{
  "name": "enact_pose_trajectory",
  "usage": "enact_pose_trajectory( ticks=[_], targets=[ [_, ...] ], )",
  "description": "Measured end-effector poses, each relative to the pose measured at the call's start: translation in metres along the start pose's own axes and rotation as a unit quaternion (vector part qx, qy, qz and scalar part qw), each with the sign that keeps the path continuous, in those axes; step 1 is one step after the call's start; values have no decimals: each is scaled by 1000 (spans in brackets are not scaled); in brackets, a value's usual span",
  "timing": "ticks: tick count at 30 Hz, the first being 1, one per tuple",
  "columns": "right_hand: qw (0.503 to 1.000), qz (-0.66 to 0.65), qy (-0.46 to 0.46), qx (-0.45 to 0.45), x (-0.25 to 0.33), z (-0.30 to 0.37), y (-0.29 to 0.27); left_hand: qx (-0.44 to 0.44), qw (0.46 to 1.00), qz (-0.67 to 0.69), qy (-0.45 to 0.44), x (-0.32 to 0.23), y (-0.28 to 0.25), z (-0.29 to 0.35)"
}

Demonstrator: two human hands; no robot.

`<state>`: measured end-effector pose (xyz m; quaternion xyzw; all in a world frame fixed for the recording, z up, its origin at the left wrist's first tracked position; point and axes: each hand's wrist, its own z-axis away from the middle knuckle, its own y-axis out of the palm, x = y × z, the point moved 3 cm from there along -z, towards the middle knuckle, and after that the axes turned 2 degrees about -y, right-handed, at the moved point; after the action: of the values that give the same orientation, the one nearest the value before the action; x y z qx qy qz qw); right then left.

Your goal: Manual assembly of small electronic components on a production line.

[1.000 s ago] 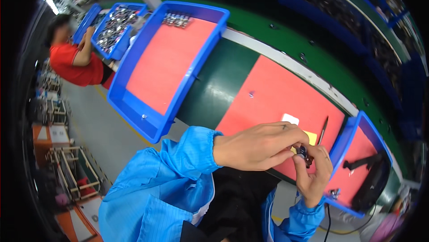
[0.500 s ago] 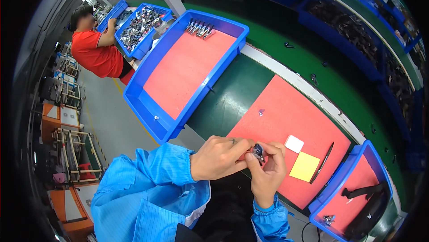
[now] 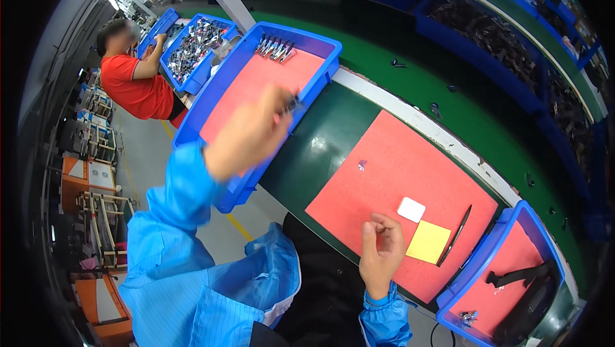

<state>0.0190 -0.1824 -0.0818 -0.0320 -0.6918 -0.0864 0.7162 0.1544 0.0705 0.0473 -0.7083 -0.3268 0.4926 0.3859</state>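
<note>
Small dark metallic part (image 3: 293,105), blurred, is held by the left hand (image 3: 251,130), whose fingers are closed on it above the right side of a large blue plastic tray (image 3: 309,39) with red lining (image 3: 245,85). At the tray's far end, shiny metal pieces (image 3: 275,49) lie in a row. The right hand (image 3: 383,251) is well apart from the left one; its thumb and curled fingers leave a gap, over a flat red mat (image 3: 346,187). Just right of it are a white rounded-square object (image 3: 410,209), a yellow paper square (image 3: 428,242) and a slim black pen (image 3: 455,235). Far left, a person in a red shirt (image 3: 136,89) stands.
</note>
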Motion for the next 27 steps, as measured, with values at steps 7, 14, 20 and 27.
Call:
enact_pose_trajectory(
  ticks=[7, 14, 20, 27],
  targets=[
    [989, 123, -76, 16, -18, 6, 4, 15, 976, -171, -137, 147, 37, -103],
    [984, 154, -87, 4, -14, 4, 6, -33, 957, -230, -172, 179, 64, -121],
    [983, 150, -105, 5, -14, 1, 7, -52, 968, -229, -93, 147, 48, -136],
    [978, 154, -138, 4, -16, 5, 5, -25, 952, -204, 228, 19, 134, -195]
  ],
)
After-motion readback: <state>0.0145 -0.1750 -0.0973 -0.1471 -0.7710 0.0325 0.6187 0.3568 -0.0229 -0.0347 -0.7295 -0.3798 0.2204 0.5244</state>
